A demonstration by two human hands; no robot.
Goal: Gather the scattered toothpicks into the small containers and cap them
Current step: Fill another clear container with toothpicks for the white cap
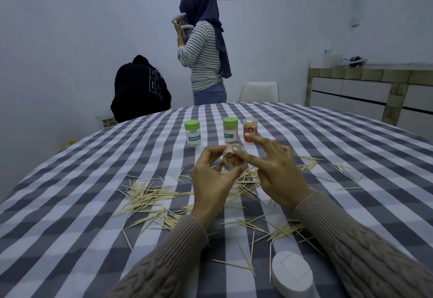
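Observation:
My left hand (212,178) grips a small clear container (234,158) packed with toothpicks, its open mouth tilted toward me above the table. My right hand (276,168) is beside it, one fingertip touching the container's rim and the index finger pointing up. Loose toothpicks (152,194) lie scattered over the checked tablecloth, with more toothpicks (281,227) near my right sleeve. A white cap (291,274) lies close to the front edge. Behind stand two green-capped containers, one nearly empty (192,133), one full (230,130), and an orange container (250,130).
The table is covered by a grey and white checked cloth (70,204). A standing person in a striped top (203,49) and a crouched person in black (140,89) are beyond the far edge. A white chair (259,92) and a cabinet (370,93) stand at the back right.

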